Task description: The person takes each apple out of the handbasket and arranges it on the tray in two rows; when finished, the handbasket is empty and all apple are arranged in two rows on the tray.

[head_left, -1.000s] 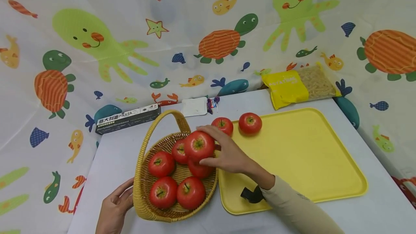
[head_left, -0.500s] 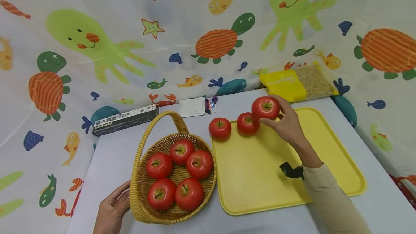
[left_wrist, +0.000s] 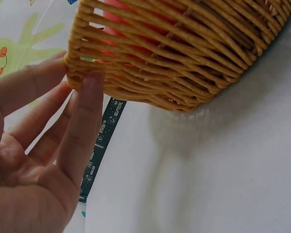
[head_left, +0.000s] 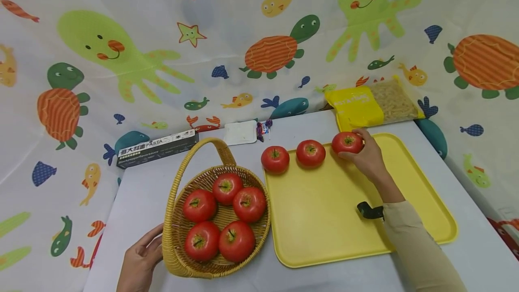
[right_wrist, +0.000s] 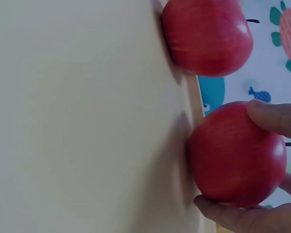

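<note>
My right hand (head_left: 366,154) grips a red apple (head_left: 347,142) at the far edge of the yellow tray (head_left: 324,220). In the right wrist view, its thumb and fingers span the held apple (right_wrist: 237,155). Two more apples, one at the middle (head_left: 311,153) and one at the left (head_left: 275,159), sit along the same edge. Left of the tray stands a wicker basket (head_left: 172,256) with several red apples (head_left: 228,188) in it. My left hand (head_left: 139,256) touches the basket's outer left side; in the left wrist view its fingertips meet the weave (left_wrist: 160,58).
At the back right, a yellow bag of pasta (head_left: 371,107) leans behind the tray. A black pasta box (head_left: 157,148) stands at the back left. Between them lie a small white tray (head_left: 240,133) and wrapped sweets (head_left: 264,128). A patterned cloth (head_left: 227,26) hangs behind the table.
My right hand has carried an apple from over the basket rightward and lowered it to the tray's far edge, right of the other two. The left hand stays at the basket.
</note>
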{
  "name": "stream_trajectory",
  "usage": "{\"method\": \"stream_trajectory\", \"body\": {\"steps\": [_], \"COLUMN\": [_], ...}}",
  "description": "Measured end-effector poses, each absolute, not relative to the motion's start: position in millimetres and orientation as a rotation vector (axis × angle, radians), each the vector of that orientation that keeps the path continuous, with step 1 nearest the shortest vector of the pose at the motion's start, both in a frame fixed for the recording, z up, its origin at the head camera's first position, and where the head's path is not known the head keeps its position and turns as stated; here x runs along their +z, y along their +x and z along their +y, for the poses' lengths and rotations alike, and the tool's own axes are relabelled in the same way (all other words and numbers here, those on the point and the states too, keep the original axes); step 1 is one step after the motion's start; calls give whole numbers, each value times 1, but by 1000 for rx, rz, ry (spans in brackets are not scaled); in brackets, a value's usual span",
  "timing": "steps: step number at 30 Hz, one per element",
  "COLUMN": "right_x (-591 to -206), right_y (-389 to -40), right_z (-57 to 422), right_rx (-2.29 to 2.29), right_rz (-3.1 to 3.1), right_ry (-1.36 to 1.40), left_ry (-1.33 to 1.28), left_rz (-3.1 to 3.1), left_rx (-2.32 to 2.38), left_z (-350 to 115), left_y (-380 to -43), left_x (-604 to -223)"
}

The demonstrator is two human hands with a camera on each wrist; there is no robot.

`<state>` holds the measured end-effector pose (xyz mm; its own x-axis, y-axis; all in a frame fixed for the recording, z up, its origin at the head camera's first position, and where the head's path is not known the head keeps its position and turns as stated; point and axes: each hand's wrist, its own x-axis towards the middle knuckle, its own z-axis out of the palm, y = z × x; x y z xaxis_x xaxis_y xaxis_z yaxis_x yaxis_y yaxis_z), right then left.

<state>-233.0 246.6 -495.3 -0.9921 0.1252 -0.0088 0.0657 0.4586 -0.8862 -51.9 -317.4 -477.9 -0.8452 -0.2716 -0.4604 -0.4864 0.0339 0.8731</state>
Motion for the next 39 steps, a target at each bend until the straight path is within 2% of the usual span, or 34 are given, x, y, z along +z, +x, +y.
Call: {"method": "stream_trajectory", "body": {"steps": [18,24,29,32,39], "right_x": [-501,-494,-467,-449,-439], "right_y": [-233,-232,-218,-208,-184], "right_z": [256,251,212,177,96], "right_rx": [1695,1417,1006,940,1070], "right_rz": [-2689,-2841,-2783,-2775,-2796], "right_ry": [-130,-32,184,371,1080], "left_ry": [-808,-794,-787,-792,-806], "left_rz": [2134,2124,2147,2163,2157], "left_rx": [1922,1935,1884,1870,1891], "left_z": [-318,-318,-317,-318,-317], "left_y": [-54,-54,-52,-51,-51], "left_x": [-474,-475,-477,-479,-481]}}
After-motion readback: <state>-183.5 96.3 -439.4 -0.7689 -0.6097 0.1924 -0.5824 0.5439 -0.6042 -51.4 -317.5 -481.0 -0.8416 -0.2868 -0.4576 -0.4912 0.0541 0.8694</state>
